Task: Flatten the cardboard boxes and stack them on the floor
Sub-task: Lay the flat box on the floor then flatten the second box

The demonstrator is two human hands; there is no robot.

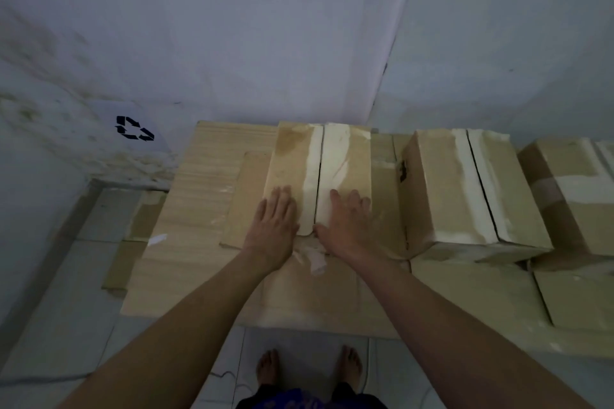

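A flattened cardboard box (345,159) with two flaps meeting at a centre seam lies on top of a stack of flat cardboard sheets (199,196) on the floor. My left hand (275,226) presses flat on the left flap, fingers straight. On the right flap, my right hand (345,226) presses down in the same way. To the right stands an unflattened box (465,192) with torn white tape along its top seam. Another upright box (571,189) sits at the far right edge.
White walls meet in a corner behind the stack. A sheet with a black recycling symbol (134,128) is on the left wall. More flat cardboard (465,295) lies under the upright boxes. My bare feet (309,367) stand on the tiled floor before the stack.
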